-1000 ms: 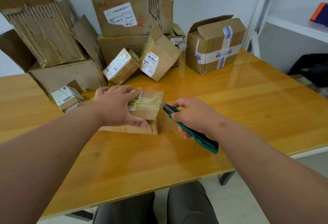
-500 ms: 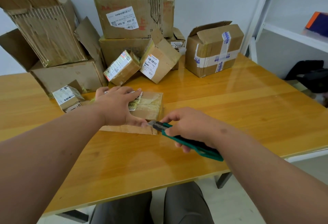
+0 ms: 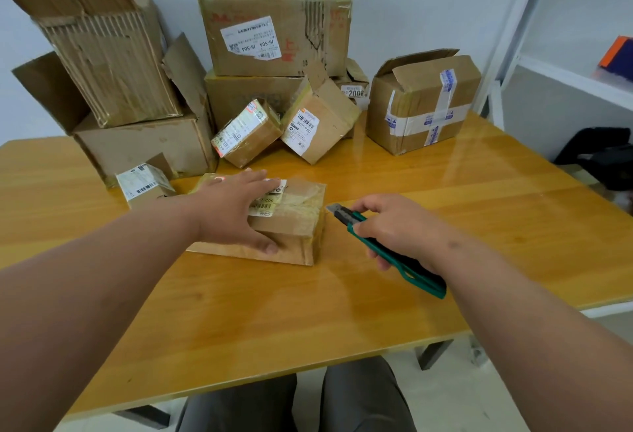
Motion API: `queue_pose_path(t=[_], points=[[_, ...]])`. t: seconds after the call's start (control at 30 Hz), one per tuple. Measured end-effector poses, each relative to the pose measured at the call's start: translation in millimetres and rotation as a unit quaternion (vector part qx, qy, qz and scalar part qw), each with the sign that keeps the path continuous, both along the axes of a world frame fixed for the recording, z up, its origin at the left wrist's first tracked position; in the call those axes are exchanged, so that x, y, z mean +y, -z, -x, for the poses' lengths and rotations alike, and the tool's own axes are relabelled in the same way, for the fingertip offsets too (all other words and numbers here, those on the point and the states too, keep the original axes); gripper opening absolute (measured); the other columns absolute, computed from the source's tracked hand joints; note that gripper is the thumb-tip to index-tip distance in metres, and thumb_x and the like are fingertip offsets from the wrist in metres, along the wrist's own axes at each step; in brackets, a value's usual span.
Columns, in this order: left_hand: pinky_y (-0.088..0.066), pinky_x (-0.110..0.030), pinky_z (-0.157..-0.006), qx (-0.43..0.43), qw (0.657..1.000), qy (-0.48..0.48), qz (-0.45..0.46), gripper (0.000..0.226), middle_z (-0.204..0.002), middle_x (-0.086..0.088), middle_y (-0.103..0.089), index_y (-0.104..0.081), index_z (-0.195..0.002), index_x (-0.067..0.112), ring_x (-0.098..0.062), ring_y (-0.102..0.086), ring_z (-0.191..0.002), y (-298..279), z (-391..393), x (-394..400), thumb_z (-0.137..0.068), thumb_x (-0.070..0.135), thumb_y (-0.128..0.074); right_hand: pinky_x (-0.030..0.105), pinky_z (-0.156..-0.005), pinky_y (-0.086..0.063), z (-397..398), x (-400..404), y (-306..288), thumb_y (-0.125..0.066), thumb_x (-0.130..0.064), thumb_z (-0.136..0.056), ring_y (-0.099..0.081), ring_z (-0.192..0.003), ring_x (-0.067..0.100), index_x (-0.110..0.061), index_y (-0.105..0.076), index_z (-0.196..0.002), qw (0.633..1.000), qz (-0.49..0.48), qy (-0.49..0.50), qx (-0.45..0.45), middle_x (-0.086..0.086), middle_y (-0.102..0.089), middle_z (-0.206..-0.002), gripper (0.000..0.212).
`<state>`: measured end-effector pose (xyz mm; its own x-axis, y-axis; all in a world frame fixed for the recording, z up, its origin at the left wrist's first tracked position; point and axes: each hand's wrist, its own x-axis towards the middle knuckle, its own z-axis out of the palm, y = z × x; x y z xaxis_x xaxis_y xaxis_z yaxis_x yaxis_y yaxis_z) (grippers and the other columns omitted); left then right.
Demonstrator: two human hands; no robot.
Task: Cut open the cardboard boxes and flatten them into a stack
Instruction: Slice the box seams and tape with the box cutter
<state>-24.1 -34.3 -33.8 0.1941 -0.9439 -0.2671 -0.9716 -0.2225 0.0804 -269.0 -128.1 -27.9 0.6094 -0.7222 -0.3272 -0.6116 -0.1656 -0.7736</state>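
Left hand [image 3: 233, 212] is pressing flat-fingered on one low, tape-wrapped parcel box [image 3: 291, 226]; right hand [image 3: 397, 226] is gripping one green utility knife [image 3: 383, 246]. Roughly nine boxes are waiting behind.

Taped, labelled flat cardboard box [image 3: 291, 222] on table, more boxes [image 3: 274, 20] behind

I counted ten cardboard boxes [image 3: 291, 222] on the one table [image 3: 274, 311], one green utility knife [image 3: 387, 250], and my two hands: left [image 3: 233, 212], right [image 3: 394, 226]. One white shelf unit [image 3: 565, 72] stood beside.
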Motion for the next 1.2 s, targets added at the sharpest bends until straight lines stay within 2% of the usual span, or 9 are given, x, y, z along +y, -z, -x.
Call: queue_pose_path(t=[0.1, 0.27, 0.53, 0.73, 0.9, 1.07, 1.2], points=[[-0.006, -0.046, -0.119, -0.022, 1.0, 0.002, 0.001, 0.122, -0.163, 0.012, 0.001, -0.001, -0.154, 0.04, -0.014, 0.0, -0.15, 2, 1, 2, -0.053, 0.085, -0.055, 0.024, -0.047, -0.047, -5, 2, 0, -0.051, -0.012, -0.098, -0.057, -0.047, 0.017, -0.024, -0.057, -0.118, 1.0, 0.004, -0.009, 0.002, 0.009, -0.064, -0.069, 0.024], [-0.005, -0.047, -0.119, -0.037, 0.999, 0.006, 0.011, 0.117, -0.162, 0.013, 0.0, 0.0, -0.154, 0.041, -0.015, -0.002, -0.149, 5, 1, 3, -0.06, 0.083, -0.057, 0.028, -0.051, -0.049, -4, 3, 1, -0.052, -0.012, -0.098, -0.058, -0.046, 0.017, -0.024, -0.058, -0.111, 1.0, 0.004, -0.017, 0.001, 0.007, -0.065, -0.065, 0.019], [-0.007, -0.048, -0.117, -0.043, 0.999, 0.003, 0.01, 0.121, -0.162, 0.015, -0.002, -0.001, -0.154, 0.039, -0.013, -0.002, -0.149, 6, 4, 3, -0.054, 0.086, -0.05, 0.022, -0.044, -0.045, -7, 10, -2, -0.05, -0.012, -0.097, -0.058, -0.045, 0.019, -0.023, -0.059, -0.112, 0.999, 0.028, -0.033, 0.028, 0.011, -0.064, -0.071, 0.02], [-0.007, -0.048, -0.117, -0.043, 0.999, 0.003, 0.014, 0.125, -0.161, 0.016, -0.002, -0.002, -0.154, 0.04, -0.013, -0.002, -0.149, 6, 3, 4, -0.049, 0.089, -0.047, 0.026, -0.049, -0.047, -6, 16, 2, -0.047, -0.009, -0.095, -0.059, -0.045, 0.02, -0.025, -0.057, -0.111, 0.998, 0.039, -0.045, 0.028, 0.014, -0.066, -0.067, 0.024], [-0.01, -0.048, -0.115, -0.047, 0.999, 0.001, 0.01, 0.129, -0.161, 0.017, -0.004, -0.002, -0.153, 0.043, -0.015, -0.005, -0.148, 5, 4, 4, -0.042, 0.093, -0.043, 0.031, -0.056, -0.048, -4, 21, -1, -0.046, -0.007, -0.093, -0.06, -0.047, 0.021, -0.024, -0.057, -0.104, 0.997, 0.051, -0.055, 0.035, 0.023, -0.069, -0.072, 0.023], [-0.011, -0.048, -0.113, -0.054, 0.998, -0.007, 0.012, 0.127, -0.16, 0.017, -0.006, -0.003, -0.153, 0.045, -0.016, -0.008, -0.148, 4, 6, 3, -0.043, 0.091, -0.047, 0.021, -0.042, -0.047, -2, 29, -3, -0.047, -0.006, -0.094, -0.058, -0.045, 0.02, -0.021, -0.059, -0.108, 0.997, 0.026, -0.063, 0.041, 0.014, -0.064, -0.068, 0.024], [-0.009, -0.047, -0.115, -0.054, 0.998, -0.01, 0.014, 0.122, -0.161, 0.016, -0.003, -0.002, -0.154, 0.042, -0.015, -0.005, -0.149, 3, 10, 5, -0.053, 0.087, -0.057, 0.024, -0.045, -0.049, -1, 26, -7, -0.049, -0.009, -0.095, -0.058, -0.046, 0.02, -0.019, -0.059, -0.111, 0.996, 0.017, -0.067, 0.048, 0.012, -0.064, -0.067, 0.021]])
